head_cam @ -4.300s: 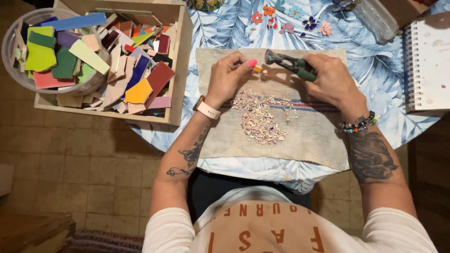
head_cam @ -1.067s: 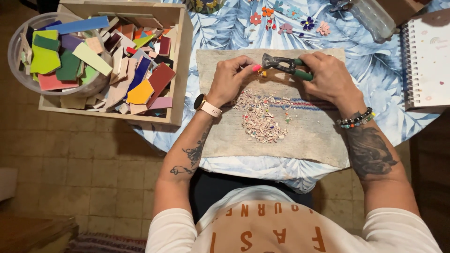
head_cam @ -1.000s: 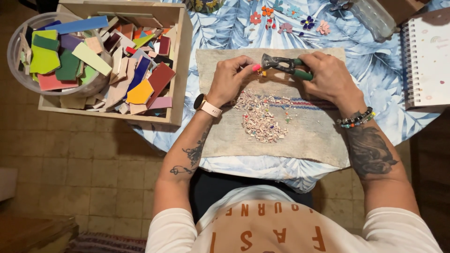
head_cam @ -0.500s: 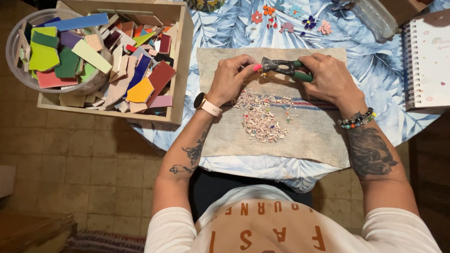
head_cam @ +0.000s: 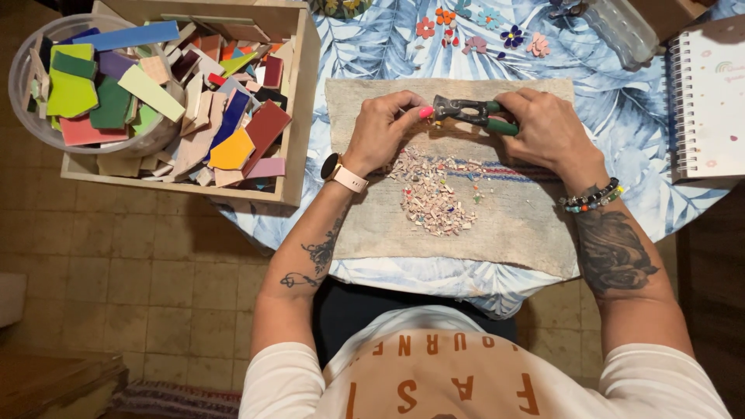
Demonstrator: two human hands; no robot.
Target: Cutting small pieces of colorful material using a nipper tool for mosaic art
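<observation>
Overhead view of a seated person at a round table covered with a blue leaf-print cloth (head_cam: 644, 147). The right hand (head_cam: 547, 128) is clenched around the green-sleeved handles of a pair of metal nippers (head_cam: 473, 114), which lie roughly level and point toward the person's left. The left hand (head_cam: 384, 128) is curled with its fingertips pinched together at the nose of the nippers; it appears to grip a very small piece there, but the piece is too small and too covered by the fingers to make out. Both hands hover above a rectangular beige work mat (head_cam: 512, 225) spread on the cloth. On the mat, just below the left hand, lies a loose heap of small pale pink and white chips (head_cam: 431, 198), with a few coloured specks scattered to its right along the mat's blue stripe. The left wrist carries a watch (head_cam: 341, 171) on a light strap; the right wrist carries beaded bracelets (head_cam: 594, 195). At the table's left edge stands a shallow wooden box (head_cam: 299, 147) filled with broken tile pieces in many colours, and a clear round bowl (head_cam: 23, 70) holding larger green, blue and red tile pieces overlaps its left corner. Small finished flower shapes (head_cam: 481, 22) lie on the cloth beyond the mat, and a spiral-bound notebook (head_cam: 710, 93) rests at the right edge.
</observation>
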